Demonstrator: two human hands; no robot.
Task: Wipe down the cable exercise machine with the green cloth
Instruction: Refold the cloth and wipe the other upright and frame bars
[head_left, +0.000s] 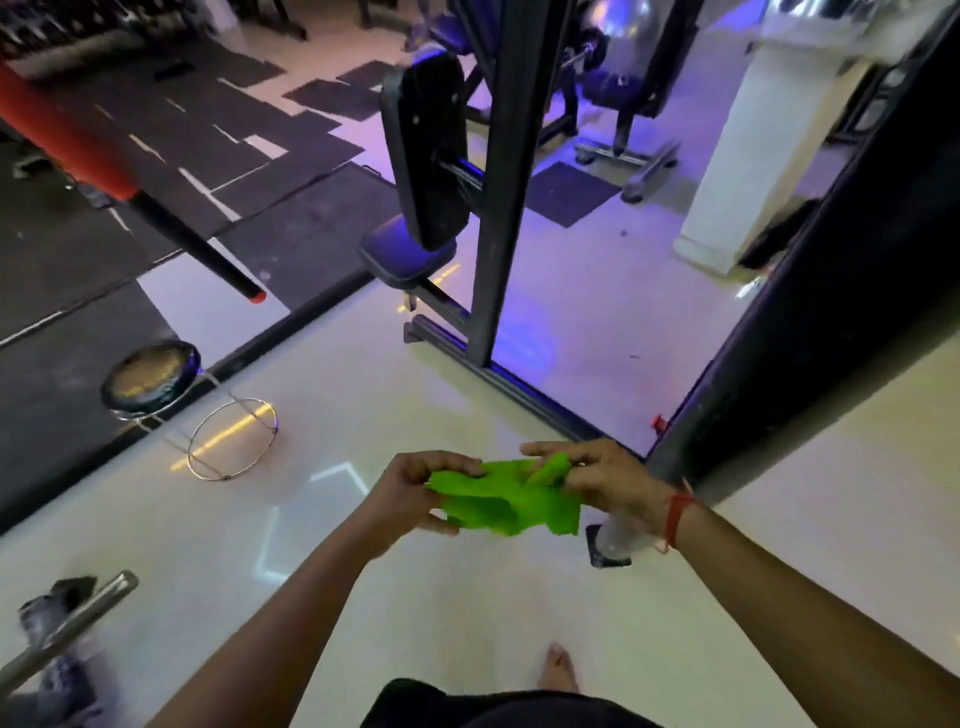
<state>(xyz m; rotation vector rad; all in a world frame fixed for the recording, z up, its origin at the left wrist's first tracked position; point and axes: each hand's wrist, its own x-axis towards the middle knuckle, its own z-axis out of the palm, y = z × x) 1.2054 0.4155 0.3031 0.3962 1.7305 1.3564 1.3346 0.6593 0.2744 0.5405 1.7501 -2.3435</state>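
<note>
A bright green cloth is stretched and bunched between both hands at waist height over the pale tiled floor. My left hand pinches its left edge. My right hand, with a red thread at the wrist, grips its right side. The black frame of the exercise machine rises ahead: a central upright with a padded seat and backrest, a floor rail, and a thick dark post at the right. Neither hand touches the machine.
A round black stool with a chrome ring base stands at the left. A red and black padded bar slants across the upper left. A chrome bar lies at the lower left. A white pillar stands behind. My bare foot shows below.
</note>
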